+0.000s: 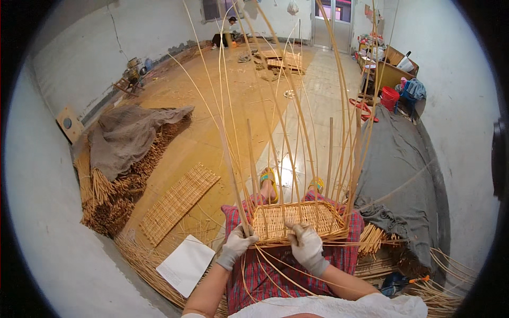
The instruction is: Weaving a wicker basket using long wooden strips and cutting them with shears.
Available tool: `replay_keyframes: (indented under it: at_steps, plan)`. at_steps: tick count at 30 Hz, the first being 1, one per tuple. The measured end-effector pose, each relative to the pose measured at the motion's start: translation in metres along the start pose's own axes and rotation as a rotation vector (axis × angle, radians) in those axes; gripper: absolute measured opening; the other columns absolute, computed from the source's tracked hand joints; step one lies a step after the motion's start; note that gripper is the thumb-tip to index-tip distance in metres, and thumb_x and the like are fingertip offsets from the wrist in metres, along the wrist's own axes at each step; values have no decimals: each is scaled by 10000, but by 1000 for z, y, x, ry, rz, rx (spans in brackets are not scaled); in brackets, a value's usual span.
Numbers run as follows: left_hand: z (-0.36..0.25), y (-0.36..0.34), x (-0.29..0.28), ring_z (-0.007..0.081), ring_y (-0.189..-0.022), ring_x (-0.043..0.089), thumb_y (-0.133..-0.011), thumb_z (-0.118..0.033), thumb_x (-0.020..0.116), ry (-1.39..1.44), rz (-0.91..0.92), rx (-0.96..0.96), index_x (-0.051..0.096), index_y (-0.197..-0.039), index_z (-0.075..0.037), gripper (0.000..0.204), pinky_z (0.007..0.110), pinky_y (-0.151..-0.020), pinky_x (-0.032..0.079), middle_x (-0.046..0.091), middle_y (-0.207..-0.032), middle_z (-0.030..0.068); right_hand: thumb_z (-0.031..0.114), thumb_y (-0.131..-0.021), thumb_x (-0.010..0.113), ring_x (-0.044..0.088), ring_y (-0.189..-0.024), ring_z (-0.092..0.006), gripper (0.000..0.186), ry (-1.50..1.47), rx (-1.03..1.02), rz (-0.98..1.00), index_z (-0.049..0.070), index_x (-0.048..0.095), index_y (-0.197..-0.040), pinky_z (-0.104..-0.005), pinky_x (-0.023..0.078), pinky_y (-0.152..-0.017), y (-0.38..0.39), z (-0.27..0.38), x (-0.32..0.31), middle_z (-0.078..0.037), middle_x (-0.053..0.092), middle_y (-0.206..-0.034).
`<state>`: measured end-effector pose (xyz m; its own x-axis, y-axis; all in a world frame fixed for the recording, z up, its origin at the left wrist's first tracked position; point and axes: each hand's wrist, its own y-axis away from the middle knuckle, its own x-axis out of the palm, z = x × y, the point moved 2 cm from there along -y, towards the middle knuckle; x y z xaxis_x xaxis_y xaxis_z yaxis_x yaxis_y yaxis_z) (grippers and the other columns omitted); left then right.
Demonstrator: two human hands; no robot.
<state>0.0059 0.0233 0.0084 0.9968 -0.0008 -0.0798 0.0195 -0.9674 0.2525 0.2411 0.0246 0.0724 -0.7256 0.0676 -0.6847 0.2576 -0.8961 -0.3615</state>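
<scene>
A half-woven wicker basket (297, 221) sat on the person's lap at six o'clock: base finished, tall uprights (275, 106) unwoven. The gloved left hand (236, 245) and right hand (306, 245) each gripped weaving strands (281, 267) at its near rim.

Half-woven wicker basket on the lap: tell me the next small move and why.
Probably draw the loose pale weaver in the right hand behind the next upright stake: the rectangular tan wicker basket shows few woven rows, and the left hand steadies its near corner.
</scene>
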Motion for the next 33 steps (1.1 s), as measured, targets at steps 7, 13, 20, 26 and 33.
replay_keyframes:
  at_steps: [7,13,20,26,33]
  plan:
    - [4,13,7,106,-788,540,-789,-153,779,16,78,11,546,-976,-80,308,267,-728,486,552,-846,-15,290,-829,645,630,-793,-292,770,443,-366,75,36,303,-1470,-405,494,-645,4,21,38,-102,657,-865]
    - [49,-12,-13,146,-877,590,-777,-229,806,-308,51,73,581,-1069,-92,393,326,-791,510,634,-923,9,105,-783,611,635,-771,-265,717,573,-210,556,120,373,-1459,-408,514,-654,-8,21,27,-103,632,-819]
    - [-12,-7,-1,121,-736,552,-709,-309,857,-152,110,65,592,-885,-66,401,292,-661,484,613,-807,-1,82,-909,630,664,-925,-200,446,-484,367,-35,-29,498,-1320,-314,532,-808,22,6,-8,-130,691,-1045]
    - [-7,-5,17,98,-616,468,-662,-316,901,-230,-53,-74,549,-769,-65,446,287,-569,425,552,-702,-32,22,-833,631,640,-1015,-330,615,303,104,49,118,439,-1409,-344,545,-818,-82,34,3,-212,506,-1356]
    - [-12,5,20,98,-647,479,-696,-170,880,-158,-67,-39,542,-861,-78,387,276,-611,446,506,-716,-52,44,-891,588,682,-984,-244,320,83,111,-78,112,639,-1200,-309,552,-806,44,-33,-48,-108,695,-1071]
